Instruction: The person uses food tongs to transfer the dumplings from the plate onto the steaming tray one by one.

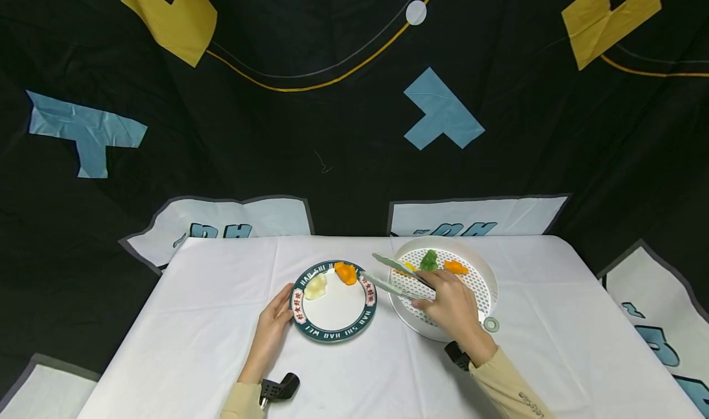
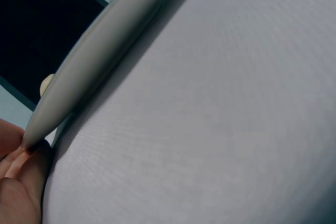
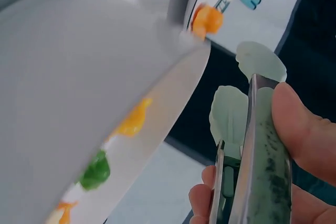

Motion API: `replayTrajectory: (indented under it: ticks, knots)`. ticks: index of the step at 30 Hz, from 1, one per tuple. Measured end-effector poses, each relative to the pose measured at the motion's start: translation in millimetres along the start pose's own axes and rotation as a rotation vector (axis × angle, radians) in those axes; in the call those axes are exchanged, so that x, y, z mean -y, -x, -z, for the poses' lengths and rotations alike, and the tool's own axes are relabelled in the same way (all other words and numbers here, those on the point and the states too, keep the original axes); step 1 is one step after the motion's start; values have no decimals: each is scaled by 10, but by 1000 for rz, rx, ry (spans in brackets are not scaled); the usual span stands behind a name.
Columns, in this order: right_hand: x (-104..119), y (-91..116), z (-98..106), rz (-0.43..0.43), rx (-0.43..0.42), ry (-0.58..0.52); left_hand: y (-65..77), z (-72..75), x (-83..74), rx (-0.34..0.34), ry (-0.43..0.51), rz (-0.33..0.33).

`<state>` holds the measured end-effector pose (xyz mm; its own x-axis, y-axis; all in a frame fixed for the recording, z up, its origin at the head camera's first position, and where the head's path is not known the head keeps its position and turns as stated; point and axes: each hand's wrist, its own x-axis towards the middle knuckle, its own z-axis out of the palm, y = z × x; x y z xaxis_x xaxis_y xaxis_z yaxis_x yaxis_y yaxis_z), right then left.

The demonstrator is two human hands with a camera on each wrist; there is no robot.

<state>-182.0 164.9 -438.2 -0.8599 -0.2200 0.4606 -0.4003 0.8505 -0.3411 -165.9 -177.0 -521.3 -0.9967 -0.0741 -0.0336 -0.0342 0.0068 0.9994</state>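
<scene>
My left hand (image 1: 274, 320) holds the left rim of a round plate (image 1: 332, 313) with a green patterned border, thumb above and fingers underneath in the left wrist view. On the plate lie a pale yellow piece (image 1: 315, 287) and an orange piece (image 1: 346, 274), like cut peppers. My right hand (image 1: 455, 302) grips green-tipped tongs (image 3: 262, 150) over a white perforated basket (image 1: 487, 271). The tongs' arms stand apart, tips pointing left toward the plate, nothing between them. Inside the basket are a green piece (image 1: 429, 260), an orange piece (image 1: 456, 267) and a yellow piece (image 1: 410, 266), partly behind the tongs.
Both the plate and the basket are on a table with a white cloth (image 1: 183, 345). A grey-green ring (image 1: 491, 324) shows behind my right hand at the basket's rim. A black curtain (image 1: 332, 148) with coloured patches hangs beyond the table's far edge.
</scene>
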Motion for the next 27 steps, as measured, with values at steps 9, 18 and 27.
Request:
replayTrajectory:
  ticks: [9,18,27]
  knots:
    - [232,-75,-262,4,53,-14,3,8,4,3,-19,-1]
    - [379,-142,-439,-4,65,-1,6,12,-2,11,-45,-14]
    - [426,-168,-529,-16,67,26,1,18,8,-2,-48,-37]
